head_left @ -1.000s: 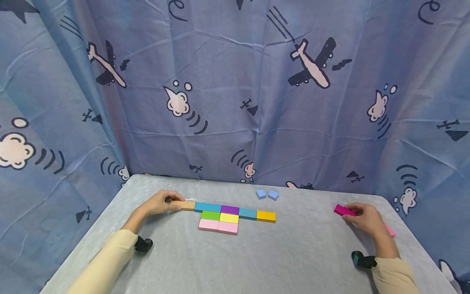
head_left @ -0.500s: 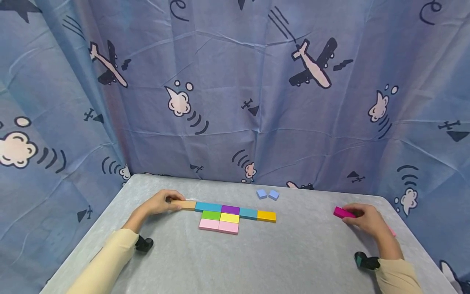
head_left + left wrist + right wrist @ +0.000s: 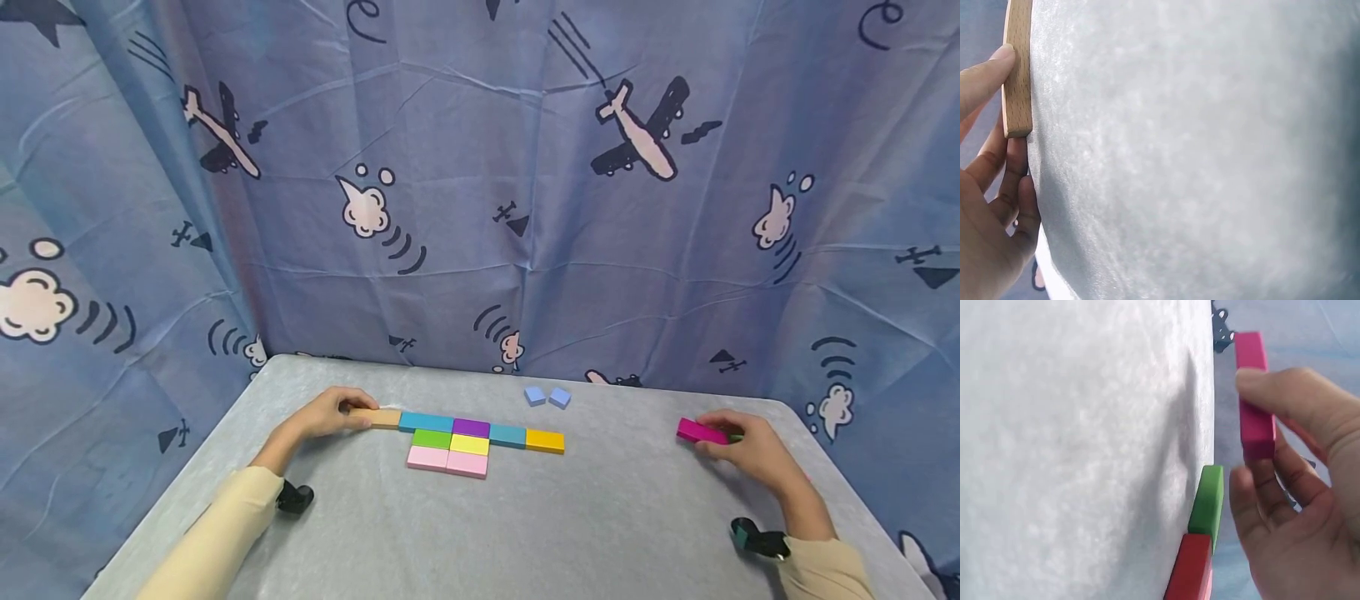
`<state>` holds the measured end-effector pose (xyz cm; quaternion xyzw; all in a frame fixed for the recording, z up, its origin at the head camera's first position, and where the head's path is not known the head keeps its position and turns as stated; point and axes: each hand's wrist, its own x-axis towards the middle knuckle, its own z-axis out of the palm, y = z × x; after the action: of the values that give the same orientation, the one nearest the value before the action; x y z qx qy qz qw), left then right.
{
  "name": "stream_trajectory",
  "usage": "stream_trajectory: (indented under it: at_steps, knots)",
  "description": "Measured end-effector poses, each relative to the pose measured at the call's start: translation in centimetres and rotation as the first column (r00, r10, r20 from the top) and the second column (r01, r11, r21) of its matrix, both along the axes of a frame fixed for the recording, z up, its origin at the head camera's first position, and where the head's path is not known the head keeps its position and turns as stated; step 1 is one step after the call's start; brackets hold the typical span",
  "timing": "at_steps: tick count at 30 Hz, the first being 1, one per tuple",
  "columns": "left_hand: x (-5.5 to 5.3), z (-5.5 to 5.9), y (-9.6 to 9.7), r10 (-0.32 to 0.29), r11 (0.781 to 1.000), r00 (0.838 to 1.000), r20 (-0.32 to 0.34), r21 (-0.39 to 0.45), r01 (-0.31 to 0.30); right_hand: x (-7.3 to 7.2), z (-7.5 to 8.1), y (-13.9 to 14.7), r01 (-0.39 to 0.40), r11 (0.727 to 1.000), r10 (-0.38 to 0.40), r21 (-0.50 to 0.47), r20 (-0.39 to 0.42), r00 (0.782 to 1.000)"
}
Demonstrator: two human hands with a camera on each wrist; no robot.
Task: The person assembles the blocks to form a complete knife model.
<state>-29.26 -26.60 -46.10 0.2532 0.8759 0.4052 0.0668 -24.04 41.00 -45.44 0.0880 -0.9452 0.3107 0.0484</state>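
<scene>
My left hand [image 3: 333,412] pinches a natural wooden block [image 3: 382,418] at the left end of a row of flat blocks. In the left wrist view the thumb lies on the near face of this wooden block [image 3: 1018,81]. My right hand [image 3: 746,442] pinches a magenta block [image 3: 699,431] between thumb and fingers at the table's right side. The right wrist view has that magenta block [image 3: 1255,397] raised off the table, its shadow apart from it. Below it lie a green block [image 3: 1208,500] and a red block [image 3: 1191,569].
The row continues with a blue block [image 3: 426,422], purple block [image 3: 471,428], teal block [image 3: 507,436] and orange-yellow block [image 3: 544,441]. Nearer are a green block [image 3: 432,439], a yellow block [image 3: 469,444] and two pink blocks [image 3: 427,457]. Two light-blue pieces [image 3: 535,396] lie farther back.
The magenta block has shifted slightly left in my right hand, while that forearm has swung a little right. A green edge now shows behind the fingers. My left hand stays put.
</scene>
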Motion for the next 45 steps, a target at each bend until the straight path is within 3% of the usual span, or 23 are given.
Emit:
stream_trajectory:
  at_steps: [5, 12, 20, 24, 30, 45]
  knots:
    - [0.1, 0.0, -0.1, 0.007, 1.000, 1.000, 0.008, 0.001, -0.007, 0.4, 0.4, -1.1, -0.071, 0.994, 0.069, -0.083, -0.030, 0.997]
    - [0.4, 0.1, 0.0, -0.012, 1.000, 1.000, 0.008, 0.013, 0.012, 0.7, -0.1, -2.9, -0.209, 0.960, 0.201, -0.188, -0.063, 0.978]
    - [0.4, -0.4, -0.3, 0.009, 1.000, 1.000, 0.007, 0.003, -0.009, 1.1, 0.0, -5.4, -0.263, 0.922, 0.273, -0.284, -0.003, 0.962]
    - [0.4, -0.6, -0.4, 0.012, 1.000, 1.000, 0.010, 0.009, -0.012, 1.3, -0.2, -6.8, -0.275, 0.912, 0.298, -0.303, 0.030, 0.954]
    - [0.4, -0.5, -0.4, 0.012, 1.000, 1.000, 0.004, 0.005, -0.012, 1.6, 0.0, -9.1, -0.307, 0.901, 0.328, -0.307, 0.016, 0.945]
    - [-0.1, -0.2, -0.2, 0.000, 1.000, 1.000, 0.003, 0.002, 0.000, 2.1, 1.4, -17.8, -0.409, 0.861, 0.449, -0.303, 0.075, 0.890]
